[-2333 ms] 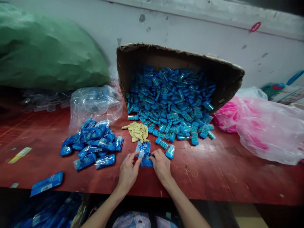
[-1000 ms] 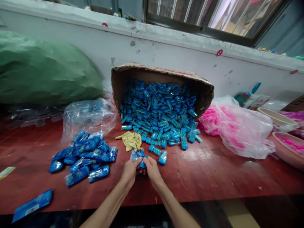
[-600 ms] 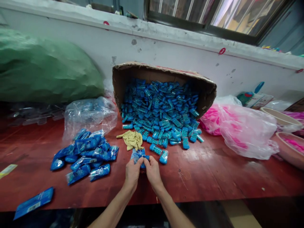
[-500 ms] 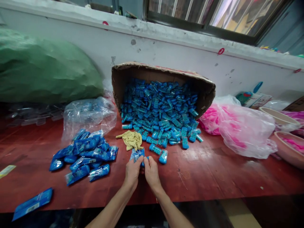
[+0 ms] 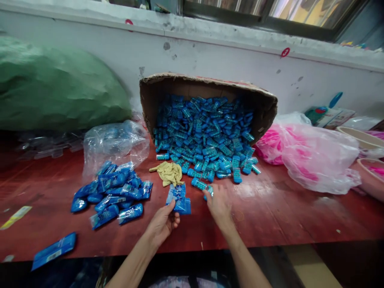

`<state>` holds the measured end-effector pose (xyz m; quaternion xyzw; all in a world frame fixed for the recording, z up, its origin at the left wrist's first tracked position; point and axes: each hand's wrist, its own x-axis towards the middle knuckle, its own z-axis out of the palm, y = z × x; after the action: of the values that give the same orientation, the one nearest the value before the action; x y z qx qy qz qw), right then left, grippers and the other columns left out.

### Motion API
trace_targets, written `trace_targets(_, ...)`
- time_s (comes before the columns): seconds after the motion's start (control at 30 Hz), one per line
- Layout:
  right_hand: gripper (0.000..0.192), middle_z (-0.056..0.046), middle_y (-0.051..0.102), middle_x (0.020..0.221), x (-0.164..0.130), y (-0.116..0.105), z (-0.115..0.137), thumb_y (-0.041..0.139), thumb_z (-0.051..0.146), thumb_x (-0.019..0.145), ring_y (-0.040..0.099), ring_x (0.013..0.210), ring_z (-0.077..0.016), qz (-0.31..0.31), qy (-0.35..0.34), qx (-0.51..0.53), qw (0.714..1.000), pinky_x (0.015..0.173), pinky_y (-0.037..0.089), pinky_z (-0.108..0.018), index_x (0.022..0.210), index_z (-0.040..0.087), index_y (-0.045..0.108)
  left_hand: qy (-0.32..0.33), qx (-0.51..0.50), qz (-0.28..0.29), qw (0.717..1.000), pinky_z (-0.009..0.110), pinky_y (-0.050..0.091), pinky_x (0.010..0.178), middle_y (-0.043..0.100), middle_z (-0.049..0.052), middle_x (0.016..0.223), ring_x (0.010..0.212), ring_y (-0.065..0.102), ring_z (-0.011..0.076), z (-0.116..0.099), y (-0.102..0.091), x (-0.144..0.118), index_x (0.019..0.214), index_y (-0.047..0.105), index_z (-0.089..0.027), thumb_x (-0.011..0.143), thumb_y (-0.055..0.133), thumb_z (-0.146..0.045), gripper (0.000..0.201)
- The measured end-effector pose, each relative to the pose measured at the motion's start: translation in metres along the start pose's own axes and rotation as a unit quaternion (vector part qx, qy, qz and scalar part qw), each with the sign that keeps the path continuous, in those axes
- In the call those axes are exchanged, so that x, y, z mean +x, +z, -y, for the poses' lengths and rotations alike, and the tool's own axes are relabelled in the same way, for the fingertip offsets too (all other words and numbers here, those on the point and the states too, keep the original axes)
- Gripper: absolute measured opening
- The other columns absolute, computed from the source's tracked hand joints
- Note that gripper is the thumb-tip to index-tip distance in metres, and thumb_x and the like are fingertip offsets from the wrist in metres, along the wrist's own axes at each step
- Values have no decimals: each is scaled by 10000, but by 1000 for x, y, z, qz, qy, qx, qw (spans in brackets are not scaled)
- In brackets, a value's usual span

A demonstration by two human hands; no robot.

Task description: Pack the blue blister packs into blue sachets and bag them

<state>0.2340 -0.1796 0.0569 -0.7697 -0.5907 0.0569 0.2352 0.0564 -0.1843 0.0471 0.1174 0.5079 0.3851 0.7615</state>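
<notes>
My left hand (image 5: 163, 225) pinches a flat blue printed pouch (image 5: 182, 206) between thumb and fingers. Another blue packet (image 5: 177, 191) lies just behind it, partly overlapped. To the right, my right hand (image 5: 220, 206), slightly blurred, has its fingers closed around a small blue container with a clear part (image 5: 209, 191). A similar container (image 5: 198, 183) lies right beside those fingertips. Behind both hands, a heap of such blue containers (image 5: 207, 132) spills from a cardboard box (image 5: 264, 116) lying on its side. A crumpled yellow cloth-like piece (image 5: 168, 173) rests in front of the heap.
Filled blue pouches (image 5: 115, 192) are piled at left, beside a clear plastic bag (image 5: 117, 140). One flat blue packet (image 5: 54, 251) overhangs the table's front edge. A large green sack (image 5: 60, 84) stands back left; a bag with pink contents (image 5: 318, 156) and a pink basin (image 5: 367, 182) stand right.
My hands have come apart. The right hand has moved right and closed on a small blue container, while the left keeps hold of the blue pouch. The camera view has shifted slightly.
</notes>
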Motion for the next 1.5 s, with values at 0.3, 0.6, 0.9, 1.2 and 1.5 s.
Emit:
trace_targets(0.3,252,-104,577,948,-6,9,-5,438,220,851,567,866,-241,70,-9,-110,991,645,390,-313,1090,217,517,-58,-69,17,996,151,337,336,425,-54,345,339,445,73,5,-8,-3,593,443,-174,779,551,-308,253)
trace_targets(0.6,272,14,581,699,-26,15,32,547,261,722,542,595,-130,247,46,525,813,549,425,-235,983,187,520,23,47,99,994,172,363,382,575,-10,514,417,527,87,11,-10,-2,726,554,-145,648,679,-329,235)
trace_targets(0.9,133,72,451,555,-44,35,39,520,236,753,435,497,-93,157,65,515,840,477,350,-195,875,183,516,48,55,38,997,181,345,380,475,-47,388,387,487,84,16,-11,1,574,519,-140,560,722,-400,330)
trace_targets(1.2,299,-131,569,991,-14,11,4,554,275,777,503,911,-277,17,-11,3,1000,731,381,-359,1063,189,559,-64,-50,38,996,171,381,379,496,-34,398,384,499,87,7,-8,-8,614,489,-168,753,585,-271,198)
trace_targets(1.5,264,-19,577,796,-13,12,-6,505,251,767,544,650,-155,122,42,337,933,569,433,-255,1021,194,544,-79,-85,26,993,176,404,377,493,-23,399,384,508,92,9,-5,-5,598,471,-160,826,475,-266,252)
